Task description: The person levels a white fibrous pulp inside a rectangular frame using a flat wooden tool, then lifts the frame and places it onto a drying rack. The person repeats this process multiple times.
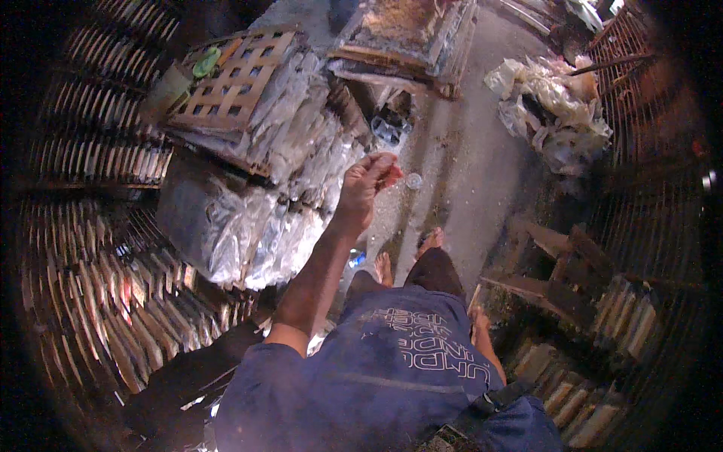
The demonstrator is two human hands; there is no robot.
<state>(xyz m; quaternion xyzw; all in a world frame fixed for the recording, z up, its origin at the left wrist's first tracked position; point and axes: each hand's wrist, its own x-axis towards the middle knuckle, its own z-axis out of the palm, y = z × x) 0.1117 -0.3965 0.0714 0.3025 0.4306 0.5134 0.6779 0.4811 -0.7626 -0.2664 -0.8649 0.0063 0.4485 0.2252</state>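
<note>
My left hand point(365, 177) is raised at the middle of the view, its fingers closed on a small red thing point(392, 176) too small to make out. Just to its right is a small clear round item point(413, 181); I cannot tell if it hangs from the hand or lies on the floor. To the left, crumpled clear plastic sheets point(252, 241) cover a stack under a wooden lattice board point(226, 90) with a green object point(205, 62) on it. My right hand point(477, 316) hangs low beside my body, its fingers too unclear to tell.
Slatted racks of boards point(113, 294) line both sides. A stack of trays point(399, 30) stands ahead at the end of the left pile. A heap of crumpled plastic point(550, 120) lies at the right on the concrete floor point(459, 158). A wooden stand point(550, 286) is at lower right.
</note>
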